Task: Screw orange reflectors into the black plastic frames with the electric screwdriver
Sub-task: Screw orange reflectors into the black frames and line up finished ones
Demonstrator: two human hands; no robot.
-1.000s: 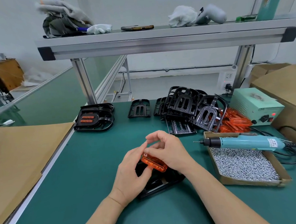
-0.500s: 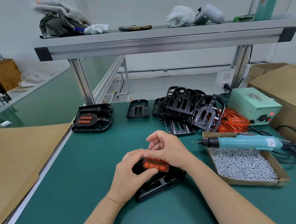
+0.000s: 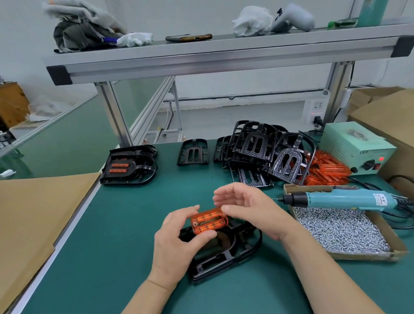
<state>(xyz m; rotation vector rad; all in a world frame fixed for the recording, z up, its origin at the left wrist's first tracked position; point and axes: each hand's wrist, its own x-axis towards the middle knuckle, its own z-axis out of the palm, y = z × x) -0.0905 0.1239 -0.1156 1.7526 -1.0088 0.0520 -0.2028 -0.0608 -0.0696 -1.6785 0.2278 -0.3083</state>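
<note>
A worker's hands meet over a green workbench, seen from a head-worn camera. The left hand pinches an orange reflector between thumb below and fingers above, holding it face up just over a black plastic frame that lies flat on the bench under both hands. The right hand is loose, its fingers gently curved and gripping nothing, with one fingertip at the reflector's right end (whether it actually touches cannot be told).

To the right, the blue electric screwdriver lies untouched across the rim of a shallow cardboard tray filled with small silver screws, its bit pointing toward the hands. Behind the tray sits a heap of loose orange reflectors, and beside that a jumbled pile of empty black frames, some standing on edge. A pale green power box with a lit red switch stands at the far right, cables trailing from it.

At the bench's far left corner rests a small stack of frames, the top one showing orange strips, and a single empty frame lies between that stack and the pile. A metal shelf overhead carries rags, gloves and a phone.
</note>
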